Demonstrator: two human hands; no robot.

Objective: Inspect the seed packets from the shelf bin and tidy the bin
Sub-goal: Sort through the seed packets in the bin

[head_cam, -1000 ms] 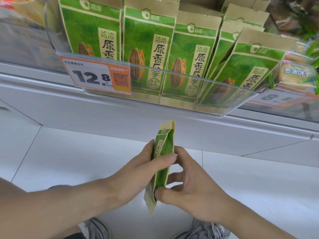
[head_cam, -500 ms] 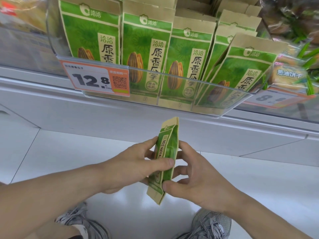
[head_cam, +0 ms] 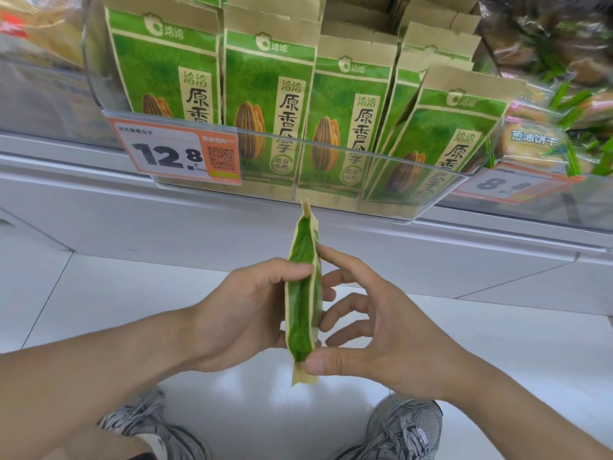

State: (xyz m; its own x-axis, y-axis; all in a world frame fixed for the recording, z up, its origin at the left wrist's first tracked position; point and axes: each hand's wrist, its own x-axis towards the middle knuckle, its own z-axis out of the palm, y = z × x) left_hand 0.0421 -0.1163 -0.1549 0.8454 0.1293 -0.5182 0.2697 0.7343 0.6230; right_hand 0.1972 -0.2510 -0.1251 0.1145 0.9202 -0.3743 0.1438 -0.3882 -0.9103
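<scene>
Both hands — left hand (head_cam: 245, 313) and right hand (head_cam: 381, 330) — pinch one sunflower seed packet (head_cam: 303, 293) edge-on, below the clear shelf bin (head_cam: 331, 167).

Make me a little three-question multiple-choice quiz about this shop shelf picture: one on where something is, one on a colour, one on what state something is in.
1. Where is the orange price tag reading 12.8?
A. on the front left of the clear bin
B. on the floor
C. on the held packet

2. What colour is the front of the shelved seed packets?
A. blue
B. green
C. red

3. How is the packet in the hands held?
A. flat, face up
B. crumpled into a ball
C. edge-on to the camera, between both hands

Answers: 1 A, the tag is clipped to the bin's front left edge. 2 B, green panels with tan borders. 3 C, the left hand and right hand hold its narrow side towards us.
</scene>
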